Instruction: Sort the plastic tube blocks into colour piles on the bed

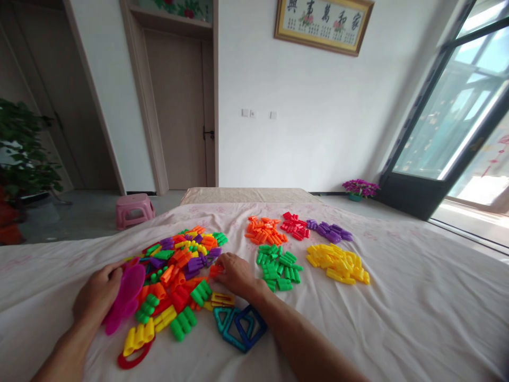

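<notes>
On the left, my left hand [97, 294] is closed on the edge of a flat magenta plastic piece [126, 294] with rounded lobes. Beside it lies a mixed heap of plastic building blocks [181, 260] in orange, green, yellow, purple and red. At the heap's right side my right hand [235, 273] pinches an orange block [216, 270], partly covered by the fingers. Just below that hand are blue magnetic tile frames [240, 329] and a yellow frame piece [222, 300]. A red ring-like piece [135, 358] pokes out near the front.
Sorted blocks lie to the right: orange pile [265, 231], red pile [295, 226], purple pile [330, 231], green pile [278, 267], yellow pile [338, 262]. A wrinkled pale cloth [397, 297] covers the surface. A pink stool [135, 210] stands beyond.
</notes>
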Tool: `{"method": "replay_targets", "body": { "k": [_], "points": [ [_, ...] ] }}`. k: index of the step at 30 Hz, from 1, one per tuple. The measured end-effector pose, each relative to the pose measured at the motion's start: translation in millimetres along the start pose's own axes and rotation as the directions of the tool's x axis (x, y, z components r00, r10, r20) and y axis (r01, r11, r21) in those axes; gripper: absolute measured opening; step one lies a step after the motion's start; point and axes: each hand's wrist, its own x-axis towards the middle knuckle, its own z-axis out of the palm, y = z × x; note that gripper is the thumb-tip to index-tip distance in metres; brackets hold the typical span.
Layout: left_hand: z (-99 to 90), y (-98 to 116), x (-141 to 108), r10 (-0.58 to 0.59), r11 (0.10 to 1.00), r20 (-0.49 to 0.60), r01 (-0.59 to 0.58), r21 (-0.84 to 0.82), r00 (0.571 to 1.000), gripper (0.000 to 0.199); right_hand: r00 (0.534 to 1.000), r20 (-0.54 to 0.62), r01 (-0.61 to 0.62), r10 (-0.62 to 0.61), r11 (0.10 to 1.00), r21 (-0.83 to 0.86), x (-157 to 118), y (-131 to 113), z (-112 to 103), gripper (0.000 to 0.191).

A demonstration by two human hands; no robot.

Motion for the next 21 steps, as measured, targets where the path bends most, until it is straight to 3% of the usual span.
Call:
{"method": "replay_targets", "body": {
  "k": [6, 12, 15, 17, 19, 21],
  "points": [
    [-1.5, 1, -1, -0.006, 1.0, 0.005, 0.006, 0.002, 1.0, 0.054, 0.963, -0.224, -0.09, 0.152, 0.961, 0.262, 5, 27, -15, 0.021],
    [-0.3, 0, 0, -0.023, 1.0, 0.02, 0.023, 0.005, 1.0, 0.055, 0.825, -0.369, -0.228, 0.428, 0.849, 0.476, 16, 72, -34, 0.027],
    [1.7, -2, 2, -0.013, 1.0, 0.019, 0.013, -0.004, 1.0, 0.054, 0.729, -0.444, -0.224, 0.521, 0.795, 0.564, 19, 93, -39, 0.042],
    [2.9, -4, 3, -0.007, 1.0, 0.012, 0.007, -0.008, 1.0, 0.053, 0.695, -0.469, -0.191, 0.545, 0.769, 0.61, 19, 101, -40, 0.05],
    [3.8, -5, 5, -0.002, 1.0, 0.007, 0.002, -0.005, 1.0, 0.054, 0.695, -0.482, -0.173, 0.534, 0.775, 0.608, 19, 101, -39, 0.048],
    [4.5, -6, 5, -0.001, 1.0, 0.011, 0.001, -0.001, 1.0, 0.054, 0.737, -0.464, -0.165, 0.492, 0.796, 0.582, 19, 92, -36, 0.039]
  ]
}}
